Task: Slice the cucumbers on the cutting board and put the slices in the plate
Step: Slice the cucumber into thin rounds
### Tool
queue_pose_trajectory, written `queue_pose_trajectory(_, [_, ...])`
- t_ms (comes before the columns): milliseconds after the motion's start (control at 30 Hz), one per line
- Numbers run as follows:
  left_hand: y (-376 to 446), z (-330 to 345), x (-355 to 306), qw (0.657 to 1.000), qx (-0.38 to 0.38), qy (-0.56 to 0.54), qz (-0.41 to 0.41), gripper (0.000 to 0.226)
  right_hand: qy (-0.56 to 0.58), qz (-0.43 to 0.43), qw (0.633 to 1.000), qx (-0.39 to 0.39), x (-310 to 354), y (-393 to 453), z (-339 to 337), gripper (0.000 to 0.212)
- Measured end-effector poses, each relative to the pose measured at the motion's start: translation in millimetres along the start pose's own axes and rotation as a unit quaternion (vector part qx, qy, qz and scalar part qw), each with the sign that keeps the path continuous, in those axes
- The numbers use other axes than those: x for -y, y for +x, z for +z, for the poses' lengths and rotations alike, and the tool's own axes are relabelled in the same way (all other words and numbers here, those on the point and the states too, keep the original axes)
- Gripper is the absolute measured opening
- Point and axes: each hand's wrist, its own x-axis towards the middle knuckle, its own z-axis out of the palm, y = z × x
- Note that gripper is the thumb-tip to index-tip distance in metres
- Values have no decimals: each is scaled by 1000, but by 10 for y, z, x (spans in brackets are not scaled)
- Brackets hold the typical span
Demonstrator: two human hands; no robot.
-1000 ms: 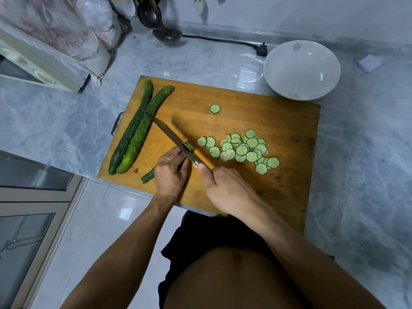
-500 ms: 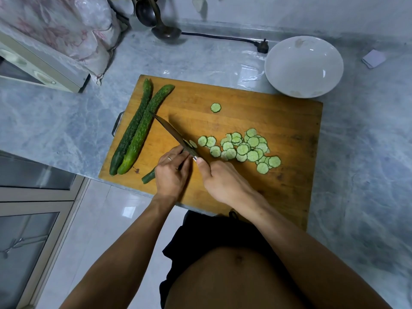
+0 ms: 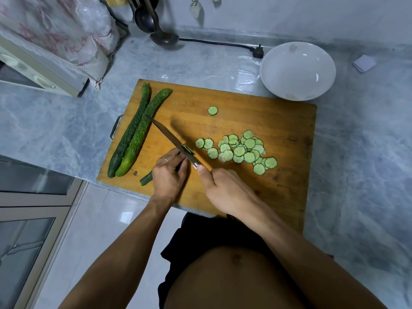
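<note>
Cucumber stub (image 3: 146, 179) on cutting board (image 3: 278, 121), near edge, mostly hidden under left hand (image 3: 168, 175), fingers curled over it. Right hand (image 3: 225, 188) wrapped round knife (image 3: 171, 139) handle. Slicing under way; next cut needs fingertips tucked back. Slices (image 3: 239, 150) thin, pale-centred, heaped mid-board. Plate (image 3: 297, 71) holds none.

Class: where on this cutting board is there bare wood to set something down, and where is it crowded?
Free: the far strip of the cutting board between the lone slice and the plate, and the near right corner. Crowded: the slice pile, the knife and both whole cucumbers.
</note>
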Motion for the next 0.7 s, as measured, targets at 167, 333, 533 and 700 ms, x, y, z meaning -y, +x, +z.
queue_pose_trajectory(167, [-6,-7,-40,1000,-5,-2,-13,27,-3,-5,1000,-2,4,-46,0,64])
queue_pose_trajectory(333, [-13,-10,-46,1000,-8,-5,-13,28,-1,-11,1000,-3,0,-62,8,64])
queue_pose_trajectory(533, [-11,-15,-64,1000,-27,-8,-9,26,4,-14,1000,2,11,-75,13,66])
queue_pose_trajectory(700, [-15,13,-35,999,-33,-6,-3,24,2,-13,1000,0,15,-68,17,64])
